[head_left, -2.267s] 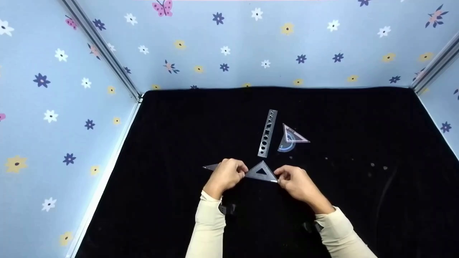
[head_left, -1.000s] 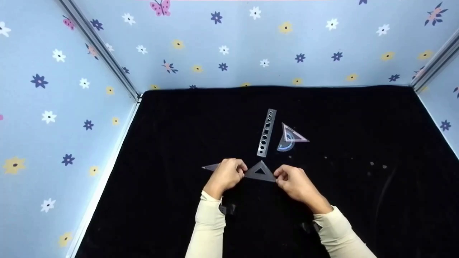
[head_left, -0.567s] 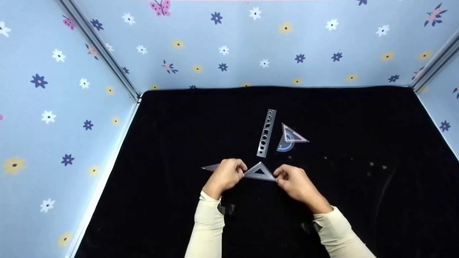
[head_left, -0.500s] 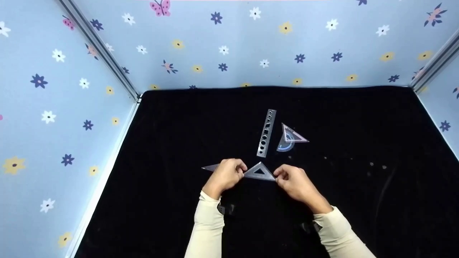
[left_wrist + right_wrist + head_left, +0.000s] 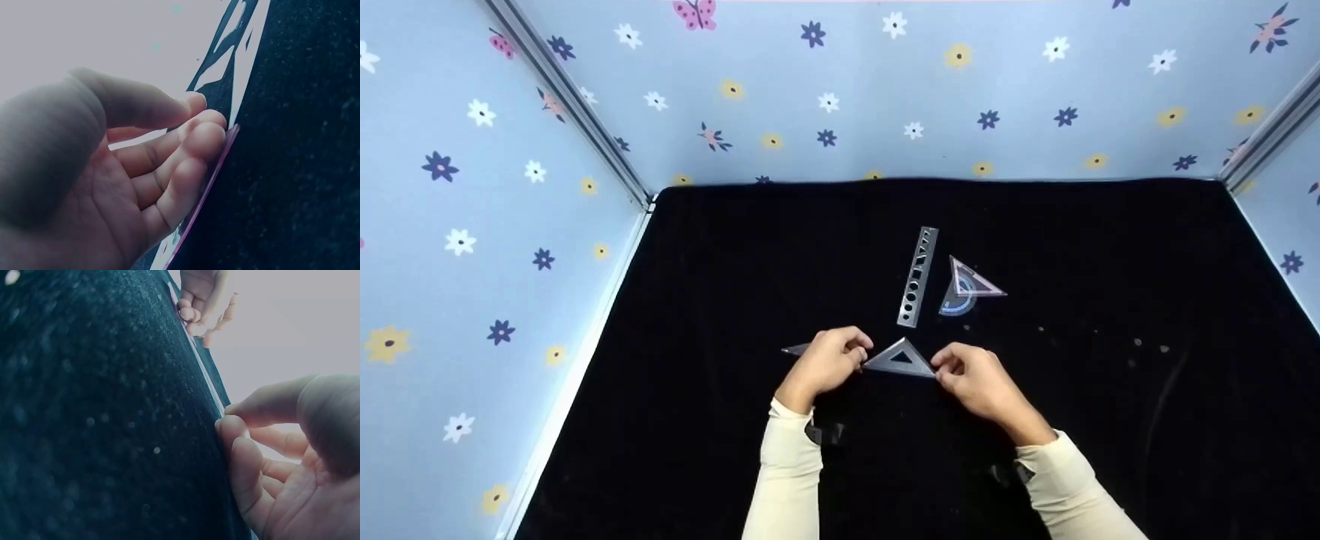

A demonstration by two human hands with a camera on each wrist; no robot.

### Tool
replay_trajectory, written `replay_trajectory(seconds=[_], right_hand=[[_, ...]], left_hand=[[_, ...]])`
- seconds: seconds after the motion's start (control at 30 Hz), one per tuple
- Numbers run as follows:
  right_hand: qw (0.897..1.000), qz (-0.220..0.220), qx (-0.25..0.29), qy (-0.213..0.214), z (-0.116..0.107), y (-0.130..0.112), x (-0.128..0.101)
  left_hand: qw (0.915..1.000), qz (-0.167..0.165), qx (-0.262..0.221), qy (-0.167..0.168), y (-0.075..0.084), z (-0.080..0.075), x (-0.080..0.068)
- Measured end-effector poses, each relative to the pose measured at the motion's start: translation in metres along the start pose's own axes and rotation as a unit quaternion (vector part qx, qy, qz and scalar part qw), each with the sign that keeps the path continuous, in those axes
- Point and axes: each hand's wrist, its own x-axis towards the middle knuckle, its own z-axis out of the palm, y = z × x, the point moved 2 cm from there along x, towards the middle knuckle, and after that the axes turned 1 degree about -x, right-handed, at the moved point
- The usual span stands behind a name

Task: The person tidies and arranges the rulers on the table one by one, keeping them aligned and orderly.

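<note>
A: Where was the set square [image 5: 901,360]?

B: On the black surface [image 5: 720,285], toward its near side, just in front of the stencil ruler [image 5: 917,276]. It lay between the two hands.

A: What did the left hand [image 5: 826,361] do?

B: Its fingers [image 5: 194,135] were curled onto the left corner of the set square. In the left wrist view the fingertips sat on a thin pinkish plastic edge [image 5: 205,188], with the thumb above them, so it pinched the plastic.

A: And the right hand [image 5: 971,379]?

B: Its fingers [image 5: 236,439] were bent at the right corner of the set square, thumb over the fingertips, nipping the thin edge [image 5: 199,365] against the surface.

A: Anything beside the left hand?

B: A clear plastic tip [image 5: 795,349] stuck out to the left of it. I could not tell whether it belonged to the same piece.

A: What else lay near the ruler?

B: Just to its right, a small triangle [image 5: 971,279] lay partly over a blue protractor [image 5: 956,304]. Walls [image 5: 840,90] papered with flowers stood round the surface.
</note>
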Motion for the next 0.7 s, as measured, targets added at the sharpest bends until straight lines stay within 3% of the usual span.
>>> replay_trajectory(seconds=[0.27,0.57,0.7], right_hand=[[1.000,0.001,-0.001,-0.004,0.000,0.000,0.000],[1.000,0.004,0.000,-0.002,-0.001,0.000,0.000],[1.000,0.008,0.001,-0.005,0.000,0.000,0.000]], left_hand=[[0.9986,0.000,-0.049,0.023,-0.002,-0.002,0.001],[0.9905,0.034,-0.059,0.119,-0.004,-0.013,0.001],[0.9873,0.038,-0.059,0.142,-0.005,-0.017,0.001]])
